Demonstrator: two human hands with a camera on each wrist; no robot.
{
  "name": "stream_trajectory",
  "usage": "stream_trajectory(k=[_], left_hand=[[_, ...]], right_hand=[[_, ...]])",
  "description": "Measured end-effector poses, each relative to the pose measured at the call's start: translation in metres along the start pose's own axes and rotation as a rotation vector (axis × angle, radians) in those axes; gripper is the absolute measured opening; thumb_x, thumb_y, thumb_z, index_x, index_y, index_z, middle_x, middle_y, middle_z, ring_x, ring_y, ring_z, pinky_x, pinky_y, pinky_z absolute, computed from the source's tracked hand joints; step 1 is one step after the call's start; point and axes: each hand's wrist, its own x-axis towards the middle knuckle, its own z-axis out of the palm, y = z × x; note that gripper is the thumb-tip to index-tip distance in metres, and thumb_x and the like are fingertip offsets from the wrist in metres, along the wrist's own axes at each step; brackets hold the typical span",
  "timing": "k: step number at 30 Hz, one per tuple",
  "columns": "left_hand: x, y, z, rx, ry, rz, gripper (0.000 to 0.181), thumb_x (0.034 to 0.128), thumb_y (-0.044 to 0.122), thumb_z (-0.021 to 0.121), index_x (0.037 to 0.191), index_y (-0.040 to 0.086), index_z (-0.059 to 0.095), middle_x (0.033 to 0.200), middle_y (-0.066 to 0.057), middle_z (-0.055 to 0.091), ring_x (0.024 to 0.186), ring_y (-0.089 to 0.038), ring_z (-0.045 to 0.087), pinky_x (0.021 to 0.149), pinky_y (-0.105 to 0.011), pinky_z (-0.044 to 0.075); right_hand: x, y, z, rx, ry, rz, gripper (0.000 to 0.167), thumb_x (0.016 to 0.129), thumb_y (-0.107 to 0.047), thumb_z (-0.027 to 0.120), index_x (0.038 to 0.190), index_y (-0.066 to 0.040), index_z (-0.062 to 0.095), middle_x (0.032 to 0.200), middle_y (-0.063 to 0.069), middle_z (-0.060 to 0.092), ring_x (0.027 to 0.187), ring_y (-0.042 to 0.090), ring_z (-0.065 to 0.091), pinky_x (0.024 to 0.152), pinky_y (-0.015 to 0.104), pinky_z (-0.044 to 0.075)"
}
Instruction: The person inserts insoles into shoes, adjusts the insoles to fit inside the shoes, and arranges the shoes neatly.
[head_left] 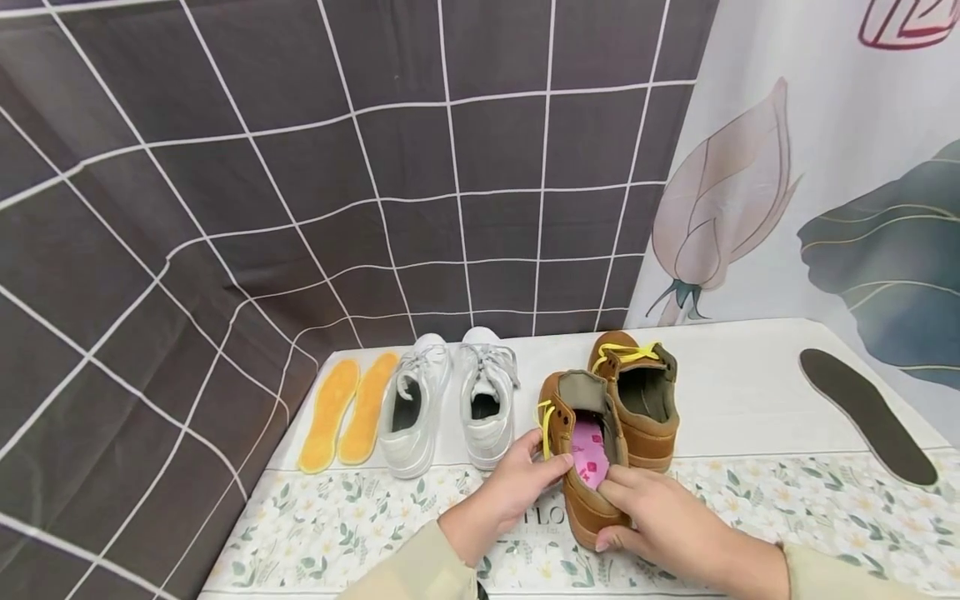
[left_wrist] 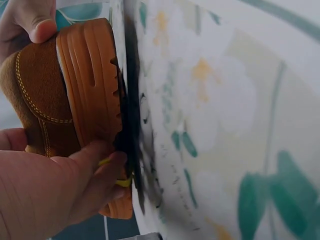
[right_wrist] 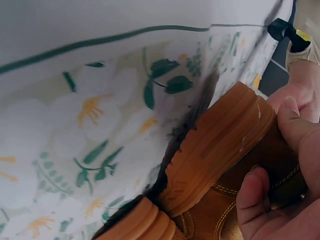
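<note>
A brown lace-up shoe (head_left: pixel 585 512) with yellow laces stands tilted on the floral cloth. Inside it lies a pink patterned insole (head_left: pixel 590 450); its toe end is hidden in the shoe. My left hand (head_left: pixel 525 482) grips the shoe's left side, thumb over the collar, fingers low along the sole in the left wrist view. At the heel, my right hand (head_left: pixel 660 517) holds the shoe, fingers over the collar by the insole and thumb outside on the heel. The other brown shoe (head_left: pixel 651 437) stands just behind, to the right.
Two white sneakers (head_left: pixel 408 425) stand left of the brown pair. Two orange-yellow insoles (head_left: pixel 330 417) lie at the far left. On the far right lies a dark insole (head_left: pixel 866 417). Dark grid-patterned cloth (head_left: pixel 495 150) rises behind the table and along its left side.
</note>
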Motion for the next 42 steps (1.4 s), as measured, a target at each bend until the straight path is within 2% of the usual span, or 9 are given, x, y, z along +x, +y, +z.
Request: stream_trajectory(k=[5, 8, 16, 22, 28, 32, 36, 37, 42], left_hand=[[0.004, -0.004, 0.002, 0.014, -0.018, 0.022, 0.048, 0.0934, 0.009, 0.064, 0.138, -0.002, 0.051, 0.135, -0.018, 0.059, 0.121, -0.024, 0.059, 0.103, -0.029, 0.049], [0.007, -0.005, 0.003, 0.023, -0.021, 0.010, 0.047, 0.0934, 0.009, 0.064, 0.138, -0.001, 0.052, 0.133, -0.016, 0.060, 0.119, -0.023, 0.060, 0.103, -0.030, 0.049], [0.016, -0.010, 0.008, 0.017, -0.029, -0.019, 0.045, 0.0922, 0.010, 0.065, 0.135, 0.003, 0.054, 0.128, -0.014, 0.064, 0.113, -0.019, 0.062, 0.102, -0.030, 0.049], [0.014, -0.008, 0.004, 0.045, -0.040, -0.039, 0.046, 0.0911, 0.008, 0.066, 0.134, -0.002, 0.053, 0.121, -0.015, 0.066, 0.102, -0.012, 0.063, 0.095, -0.025, 0.051], [0.009, -0.002, -0.002, 0.089, -0.038, -0.052, 0.049, 0.0884, 0.005, 0.067, 0.134, -0.004, 0.051, 0.117, -0.014, 0.066, 0.095, -0.011, 0.064, 0.087, -0.024, 0.053], [0.005, 0.002, -0.007, 0.155, -0.014, -0.082, 0.049, 0.0877, 0.008, 0.067, 0.133, -0.003, 0.052, 0.110, -0.011, 0.067, 0.091, -0.011, 0.063, 0.084, -0.025, 0.052], [0.000, 0.009, -0.009, 0.272, 0.048, -0.097, 0.059, 0.0881, 0.014, 0.068, 0.140, -0.005, 0.046, 0.119, -0.014, 0.063, 0.100, -0.016, 0.063, 0.093, -0.035, 0.053], [-0.001, 0.011, -0.010, 0.292, 0.060, -0.093, 0.064, 0.0891, 0.015, 0.068, 0.143, -0.008, 0.042, 0.127, -0.018, 0.060, 0.106, -0.019, 0.063, 0.096, -0.037, 0.053], [-0.003, 0.014, -0.015, 0.332, 0.052, -0.054, 0.050, 0.0975, 0.016, 0.061, 0.139, -0.007, 0.045, 0.120, -0.019, 0.062, 0.094, -0.021, 0.067, 0.083, -0.036, 0.058]], right_hand=[[-0.002, 0.002, 0.003, -0.010, 0.003, 0.011, 0.034, 0.077, -0.055, 0.076, 0.091, -0.030, 0.057, 0.090, -0.023, 0.043, 0.077, -0.003, 0.044, 0.063, 0.023, 0.044], [-0.003, 0.002, 0.004, -0.008, -0.016, 0.016, 0.034, 0.078, -0.054, 0.077, 0.092, -0.029, 0.058, 0.091, -0.023, 0.045, 0.078, -0.003, 0.046, 0.063, 0.023, 0.044], [-0.006, 0.005, 0.001, 0.013, -0.061, 0.055, 0.032, 0.080, -0.052, 0.076, 0.087, -0.032, 0.053, 0.087, -0.023, 0.039, 0.075, -0.002, 0.038, 0.061, 0.020, 0.037], [-0.003, 0.004, 0.006, 0.002, -0.034, 0.013, 0.038, 0.076, -0.050, 0.080, 0.079, -0.032, 0.047, 0.081, -0.022, 0.031, 0.071, -0.002, 0.033, 0.061, 0.018, 0.031], [0.001, 0.001, 0.011, 0.003, -0.002, -0.016, 0.034, 0.074, -0.050, 0.081, 0.084, -0.030, 0.055, 0.083, -0.023, 0.037, 0.075, -0.002, 0.041, 0.064, 0.021, 0.041], [0.004, -0.003, 0.014, 0.016, -0.005, -0.021, 0.034, 0.074, -0.050, 0.081, 0.083, -0.030, 0.055, 0.082, -0.023, 0.035, 0.076, -0.002, 0.043, 0.065, 0.022, 0.042], [0.008, -0.008, 0.015, 0.015, -0.020, -0.024, 0.035, 0.075, -0.049, 0.080, 0.083, -0.029, 0.053, 0.081, -0.022, 0.032, 0.074, -0.001, 0.039, 0.064, 0.021, 0.038], [0.009, -0.009, 0.016, 0.012, -0.027, -0.023, 0.035, 0.076, -0.049, 0.080, 0.083, -0.029, 0.053, 0.081, -0.022, 0.031, 0.074, -0.001, 0.039, 0.064, 0.021, 0.038], [0.013, -0.013, 0.016, 0.010, -0.061, -0.001, 0.032, 0.079, -0.046, 0.080, 0.087, -0.028, 0.054, 0.083, -0.022, 0.035, 0.075, -0.001, 0.041, 0.063, 0.023, 0.040]])
